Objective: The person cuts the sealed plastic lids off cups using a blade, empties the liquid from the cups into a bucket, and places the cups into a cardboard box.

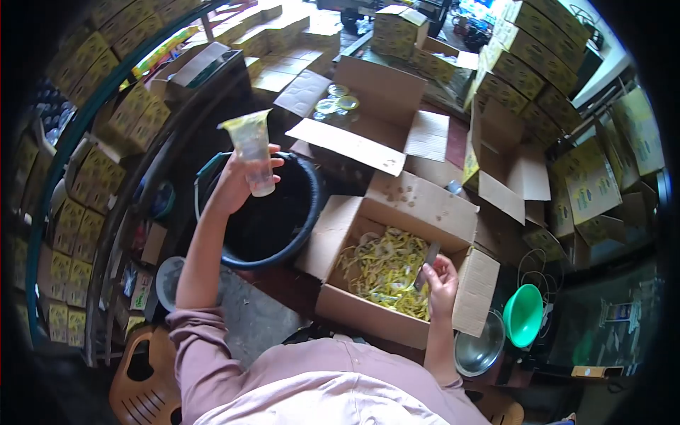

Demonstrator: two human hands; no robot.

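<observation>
My left hand (pixel 237 177) is closed around a clear plastic cup (pixel 251 145) with yellow film flaring at its top. The cup is slightly tilted, held above the rim of a black bucket (pixel 312 212). My right hand (pixel 440 280) grips a flat grey blade (pixel 429 258), probably a knife; its handle is hidden in my fingers. Below the blade, an open cardboard box (pixel 368 304) holds a heap of yellow and whitish film strips (pixel 386 273).
Behind stands another open carton (pixel 379 85) with several sealed cups (pixel 336 105) in it. A green bowl (pixel 524 315) and a metal bowl (pixel 482 347) sit at right. Stacked yellow cartons (pixel 524 64) line both sides. An orange chair (pixel 145 375) is at lower left.
</observation>
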